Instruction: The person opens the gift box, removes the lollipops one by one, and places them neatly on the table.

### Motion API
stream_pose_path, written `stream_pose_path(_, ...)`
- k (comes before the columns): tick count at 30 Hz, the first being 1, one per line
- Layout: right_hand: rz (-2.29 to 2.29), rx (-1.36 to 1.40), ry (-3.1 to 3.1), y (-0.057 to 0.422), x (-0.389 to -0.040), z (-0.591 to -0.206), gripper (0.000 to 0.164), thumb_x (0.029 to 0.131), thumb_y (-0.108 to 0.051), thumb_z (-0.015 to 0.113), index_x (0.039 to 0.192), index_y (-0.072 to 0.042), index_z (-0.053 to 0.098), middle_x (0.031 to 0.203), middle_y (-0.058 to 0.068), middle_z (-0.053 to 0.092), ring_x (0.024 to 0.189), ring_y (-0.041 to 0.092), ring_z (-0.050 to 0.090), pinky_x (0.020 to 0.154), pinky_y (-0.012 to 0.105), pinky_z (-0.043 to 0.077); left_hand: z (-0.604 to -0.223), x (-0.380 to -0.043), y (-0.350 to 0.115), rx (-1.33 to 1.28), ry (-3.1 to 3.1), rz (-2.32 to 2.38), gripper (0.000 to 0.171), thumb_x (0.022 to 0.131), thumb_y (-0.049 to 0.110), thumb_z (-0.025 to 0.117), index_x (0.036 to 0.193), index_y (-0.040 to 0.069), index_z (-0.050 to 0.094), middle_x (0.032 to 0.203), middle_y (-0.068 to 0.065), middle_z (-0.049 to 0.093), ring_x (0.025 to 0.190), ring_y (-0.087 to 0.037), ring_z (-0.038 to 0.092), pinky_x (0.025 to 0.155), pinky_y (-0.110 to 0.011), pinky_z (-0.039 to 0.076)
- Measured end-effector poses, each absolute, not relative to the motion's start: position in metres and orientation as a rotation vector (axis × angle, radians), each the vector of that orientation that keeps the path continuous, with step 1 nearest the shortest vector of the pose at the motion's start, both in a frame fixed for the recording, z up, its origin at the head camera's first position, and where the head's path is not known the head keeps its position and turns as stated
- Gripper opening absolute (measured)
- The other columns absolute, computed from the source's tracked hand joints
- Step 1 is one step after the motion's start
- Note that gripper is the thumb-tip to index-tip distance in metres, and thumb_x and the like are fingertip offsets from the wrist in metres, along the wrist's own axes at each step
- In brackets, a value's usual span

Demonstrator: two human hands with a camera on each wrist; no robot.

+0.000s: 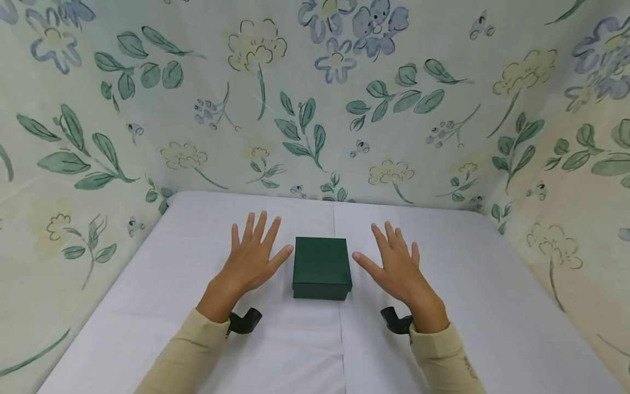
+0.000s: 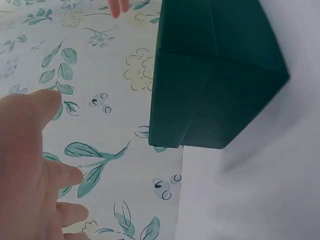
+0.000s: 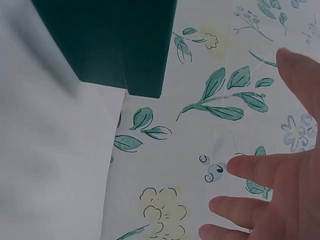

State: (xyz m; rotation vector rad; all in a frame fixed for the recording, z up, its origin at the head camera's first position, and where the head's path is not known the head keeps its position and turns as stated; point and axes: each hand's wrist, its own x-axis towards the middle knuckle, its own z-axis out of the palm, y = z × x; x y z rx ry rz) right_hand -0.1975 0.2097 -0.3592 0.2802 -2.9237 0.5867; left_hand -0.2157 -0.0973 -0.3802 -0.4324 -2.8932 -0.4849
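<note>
A dark green box (image 1: 322, 262) with a fitted lid sits on the white-covered table, between the two hands. To its left, the left hand (image 1: 253, 257) is spread with fingers straight, palm down, its thumb tip close to the box's side. On the other side the right hand (image 1: 396, 265) is spread likewise, its thumb pointing at the box. Neither hand holds anything. The left wrist view shows the box (image 2: 200, 75) beside the left hand's fingers (image 2: 67, 175). In the right wrist view the box (image 3: 115, 45) stands across from the right hand's fingers (image 3: 250, 167).
White cloth covers the table (image 1: 256, 355), with a seam running down its middle. Floral fabric (image 1: 325, 126) hangs behind the table and along both sides. A black wrist-worn device (image 1: 246, 321) sits on the left wrist, and another black device (image 1: 395, 321) on the right.
</note>
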Motion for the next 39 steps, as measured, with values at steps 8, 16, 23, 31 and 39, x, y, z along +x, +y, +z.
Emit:
stream_pose_path(8,0.974,0.353,-2.919,0.204,-0.196,-0.360,0.083,0.094,-0.062,0.041,0.154,-0.009,0.021,0.159,0.015,0.015,0.145,0.037,0.015,0.112,0.061,0.014,-0.377,-0.213,-0.090,-0.497,-2.894,-1.032,0.077,0.098,0.060,0.023,0.155,0.010,0.014,0.161,-0.012,0.008,0.147,-0.031,0.002,0.116,-0.053,0.007)
stream_pose_path(16,1.245,0.246,-2.936,0.198,-0.196,-0.361,0.078,0.095,-0.064,0.033,0.150,-0.008,0.031,0.152,0.017,0.034,0.139,0.037,0.032,0.108,0.058,0.029,-0.379,-0.215,-0.083,-0.444,-2.819,-1.521,0.075,0.099,0.058,0.023,0.152,0.005,0.025,0.157,-0.011,0.026,0.143,-0.029,0.025,0.114,-0.049,0.023)
stream_pose_path(23,1.605,0.240,-2.870,0.191,-0.199,-0.365,0.081,0.094,-0.064,0.037,0.147,-0.002,0.035,0.148,0.017,0.039,0.132,0.039,0.042,0.106,0.054,0.035,-0.380,-0.216,-0.075,-0.310,-2.846,-1.793,0.084,0.095,0.067,0.021,0.151,0.004,0.029,0.153,-0.016,0.033,0.132,-0.035,0.043,0.105,-0.049,0.038)
stream_pose_path(31,1.720,0.238,-2.844,0.184,-0.198,-0.367,0.074,0.097,-0.057,0.040,0.145,0.000,0.037,0.146,0.017,0.041,0.133,0.034,0.042,0.103,0.044,0.041,-0.382,-0.215,-0.070,-0.286,-2.866,-1.935,0.081,0.096,0.065,0.023,0.151,0.007,0.030,0.154,-0.013,0.032,0.136,-0.035,0.037,0.096,-0.042,0.048)
stream_pose_path(39,1.759,0.265,-2.822,0.181,-0.199,-0.366,0.066,0.100,-0.049,0.040,0.144,-0.001,0.039,0.145,0.015,0.043,0.132,0.035,0.043,0.099,0.046,0.044,-0.382,-0.220,-0.069,-0.220,-2.865,-1.996,0.080,0.097,0.063,0.024,0.151,0.004,0.028,0.154,-0.017,0.030,0.135,-0.036,0.038,0.093,-0.043,0.049)
